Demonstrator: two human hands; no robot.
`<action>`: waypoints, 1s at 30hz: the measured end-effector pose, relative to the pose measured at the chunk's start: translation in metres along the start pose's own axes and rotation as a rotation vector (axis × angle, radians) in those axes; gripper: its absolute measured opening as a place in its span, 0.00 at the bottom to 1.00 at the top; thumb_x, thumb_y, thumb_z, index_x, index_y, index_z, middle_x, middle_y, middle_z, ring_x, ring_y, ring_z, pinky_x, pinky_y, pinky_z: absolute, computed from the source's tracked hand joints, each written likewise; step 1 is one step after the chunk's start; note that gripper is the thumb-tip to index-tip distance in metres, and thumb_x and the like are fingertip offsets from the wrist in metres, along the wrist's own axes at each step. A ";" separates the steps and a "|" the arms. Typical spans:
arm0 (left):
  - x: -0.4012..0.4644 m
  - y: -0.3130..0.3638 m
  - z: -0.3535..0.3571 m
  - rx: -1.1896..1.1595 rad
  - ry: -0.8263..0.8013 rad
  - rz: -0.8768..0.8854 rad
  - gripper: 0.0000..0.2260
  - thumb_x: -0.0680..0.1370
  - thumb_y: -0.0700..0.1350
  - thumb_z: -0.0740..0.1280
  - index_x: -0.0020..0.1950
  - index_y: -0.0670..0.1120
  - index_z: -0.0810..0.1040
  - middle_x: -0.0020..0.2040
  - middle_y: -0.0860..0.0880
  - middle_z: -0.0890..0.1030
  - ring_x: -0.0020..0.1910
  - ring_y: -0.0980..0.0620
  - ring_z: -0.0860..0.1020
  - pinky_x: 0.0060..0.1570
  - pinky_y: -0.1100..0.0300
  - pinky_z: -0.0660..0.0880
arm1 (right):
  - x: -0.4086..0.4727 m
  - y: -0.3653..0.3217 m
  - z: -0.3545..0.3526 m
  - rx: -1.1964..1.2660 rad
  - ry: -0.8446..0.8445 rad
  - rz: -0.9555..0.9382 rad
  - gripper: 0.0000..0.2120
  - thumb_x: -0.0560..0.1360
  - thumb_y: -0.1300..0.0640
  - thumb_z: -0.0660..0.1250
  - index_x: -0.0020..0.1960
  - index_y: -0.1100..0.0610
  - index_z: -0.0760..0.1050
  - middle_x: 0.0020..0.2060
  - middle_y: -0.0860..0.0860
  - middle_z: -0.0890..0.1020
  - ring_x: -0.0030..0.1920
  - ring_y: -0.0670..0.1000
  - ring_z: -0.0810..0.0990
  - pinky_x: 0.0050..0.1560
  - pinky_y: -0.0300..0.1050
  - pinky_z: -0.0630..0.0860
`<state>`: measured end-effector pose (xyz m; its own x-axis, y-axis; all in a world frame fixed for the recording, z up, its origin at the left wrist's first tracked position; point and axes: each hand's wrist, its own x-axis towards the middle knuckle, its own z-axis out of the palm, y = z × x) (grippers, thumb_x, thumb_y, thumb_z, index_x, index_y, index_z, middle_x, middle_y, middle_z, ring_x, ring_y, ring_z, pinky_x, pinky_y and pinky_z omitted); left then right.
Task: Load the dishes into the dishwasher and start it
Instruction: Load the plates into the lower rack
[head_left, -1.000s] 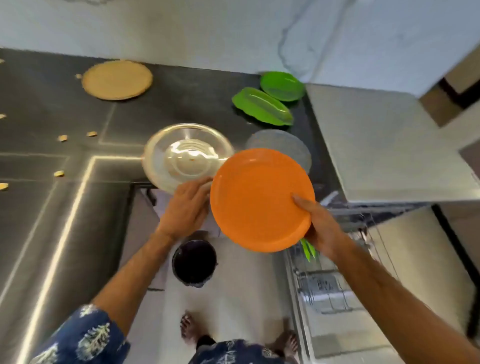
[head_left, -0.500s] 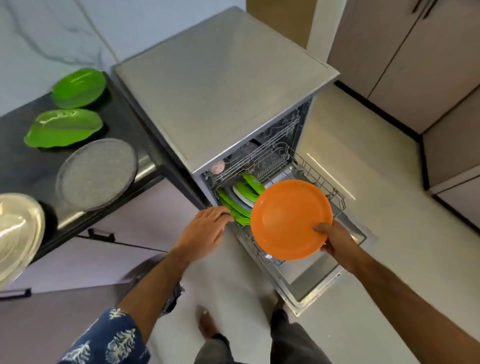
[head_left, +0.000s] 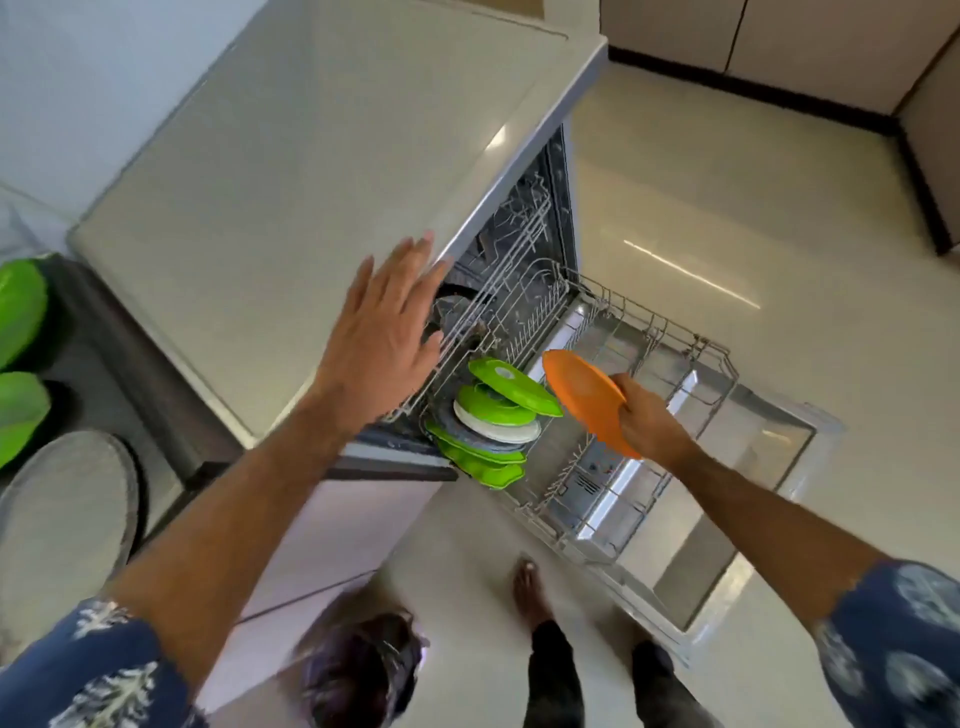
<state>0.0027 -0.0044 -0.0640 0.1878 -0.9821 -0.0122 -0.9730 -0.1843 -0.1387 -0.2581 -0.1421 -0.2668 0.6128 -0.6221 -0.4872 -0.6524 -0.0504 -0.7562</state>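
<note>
Head view: our right hand (head_left: 647, 415) has its fingers curled round the rim of an orange plate (head_left: 587, 400), tilted on edge over the pulled-out lower rack (head_left: 675, 364) of the dishwasher (head_left: 322, 171). Our left hand (head_left: 382, 332) hovers flat, fingers spread, over the dishwasher's front edge. Green plates (head_left: 498, 410) stand in the rack, just beside the orange plate.

Navy white-leaf-print short sleeves (head_left: 104, 675), dark trousers (head_left: 561, 680), bare feet (head_left: 527, 587)

One orange plate (head_left: 589, 402), two hands, two green dishes (head_left: 21, 306) and one grey plate (head_left: 62, 519) on the counter.
</note>
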 end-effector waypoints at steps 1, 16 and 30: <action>0.010 -0.009 0.004 -0.017 -0.046 -0.014 0.37 0.78 0.49 0.66 0.82 0.44 0.51 0.83 0.45 0.50 0.81 0.45 0.52 0.79 0.44 0.51 | 0.018 0.004 0.007 -0.061 0.002 -0.036 0.18 0.75 0.52 0.59 0.63 0.57 0.72 0.50 0.61 0.82 0.48 0.61 0.82 0.44 0.51 0.76; 0.029 -0.027 0.029 -0.091 -0.060 -0.034 0.43 0.75 0.43 0.70 0.83 0.45 0.47 0.83 0.48 0.48 0.82 0.51 0.46 0.80 0.47 0.49 | 0.239 -0.015 0.103 -0.370 -0.064 -0.209 0.20 0.77 0.61 0.63 0.68 0.56 0.65 0.54 0.63 0.80 0.51 0.64 0.81 0.48 0.58 0.78; 0.030 -0.023 0.030 -0.053 -0.044 -0.018 0.40 0.74 0.42 0.68 0.82 0.41 0.50 0.83 0.46 0.51 0.82 0.48 0.50 0.79 0.44 0.54 | 0.281 0.026 0.131 -0.414 -0.160 -0.109 0.31 0.79 0.53 0.66 0.76 0.59 0.56 0.63 0.65 0.77 0.60 0.64 0.79 0.56 0.58 0.77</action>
<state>0.0346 -0.0284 -0.0909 0.2102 -0.9762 -0.0543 -0.9749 -0.2051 -0.0864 -0.0445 -0.2162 -0.4810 0.7276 -0.4693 -0.5003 -0.6838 -0.4374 -0.5840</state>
